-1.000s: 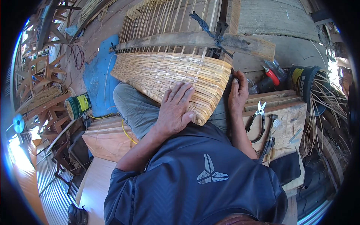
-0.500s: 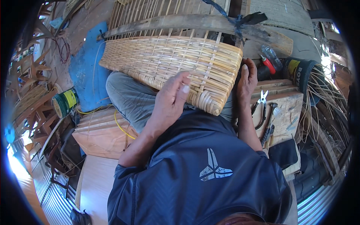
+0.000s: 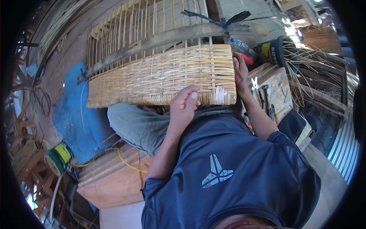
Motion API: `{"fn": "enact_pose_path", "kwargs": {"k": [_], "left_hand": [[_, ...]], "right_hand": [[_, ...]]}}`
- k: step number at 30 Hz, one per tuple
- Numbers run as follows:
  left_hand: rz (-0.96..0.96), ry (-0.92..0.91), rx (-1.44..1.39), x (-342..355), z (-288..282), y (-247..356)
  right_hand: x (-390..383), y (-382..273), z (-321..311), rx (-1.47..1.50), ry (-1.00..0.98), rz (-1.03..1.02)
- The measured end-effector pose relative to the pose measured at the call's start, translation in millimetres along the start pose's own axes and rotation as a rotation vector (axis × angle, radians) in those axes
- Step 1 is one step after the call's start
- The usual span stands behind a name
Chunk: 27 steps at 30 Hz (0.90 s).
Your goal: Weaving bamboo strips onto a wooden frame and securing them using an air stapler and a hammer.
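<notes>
Head: left hand (image 3: 183,108) curled at near rim, right hand (image 3: 241,74) at right edge; can't tell what either grips. Tan woven-cane panel (image 3: 152,78) over grey cloth trousers (image 3: 139,124). Left palm was flat 1 s ago; contact now probably fingers only.

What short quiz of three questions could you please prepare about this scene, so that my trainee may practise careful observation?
1. Which hand is beside the right edge of the woven panel?
2. True or false: the wooden bar crosses the bare rods beyond the closely woven part.
3. What colour is the flat sheet to the left of the panel?
A) red
B) blue
C) white

Key:
1. The right hand; the left hand is at the lower edge.
2. True.
3. B.
</notes>
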State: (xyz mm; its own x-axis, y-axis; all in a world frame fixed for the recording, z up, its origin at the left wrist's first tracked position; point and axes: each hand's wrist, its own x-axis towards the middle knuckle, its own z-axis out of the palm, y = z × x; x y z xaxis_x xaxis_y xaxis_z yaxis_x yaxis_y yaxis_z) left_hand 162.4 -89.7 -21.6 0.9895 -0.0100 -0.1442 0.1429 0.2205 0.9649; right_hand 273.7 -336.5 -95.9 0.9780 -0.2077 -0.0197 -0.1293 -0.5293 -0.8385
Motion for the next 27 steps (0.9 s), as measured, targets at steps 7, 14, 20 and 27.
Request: {"fn": "enact_pose_path", "kwargs": {"k": [7, 14, 20, 27], "left_hand": [[-0.082, -0.006, -1.017, 13, -39, -21], [-0.096, -0.043, -1.186, 12, -45, -23], [-0.099, -0.045, -1.253, 16, -44, -25], [-0.087, -0.063, -1.178, 17, -42, -28]], "right_hand": [[11, -9, -15, 0.113, -0.001, 0.115], [9, -93, -7, -0.007, -0.077, 0.045], [30, -112, 14, -0.449, -0.075, 0.132], [50, -118, 27, -0.578, -0.104, 0.19]]}}
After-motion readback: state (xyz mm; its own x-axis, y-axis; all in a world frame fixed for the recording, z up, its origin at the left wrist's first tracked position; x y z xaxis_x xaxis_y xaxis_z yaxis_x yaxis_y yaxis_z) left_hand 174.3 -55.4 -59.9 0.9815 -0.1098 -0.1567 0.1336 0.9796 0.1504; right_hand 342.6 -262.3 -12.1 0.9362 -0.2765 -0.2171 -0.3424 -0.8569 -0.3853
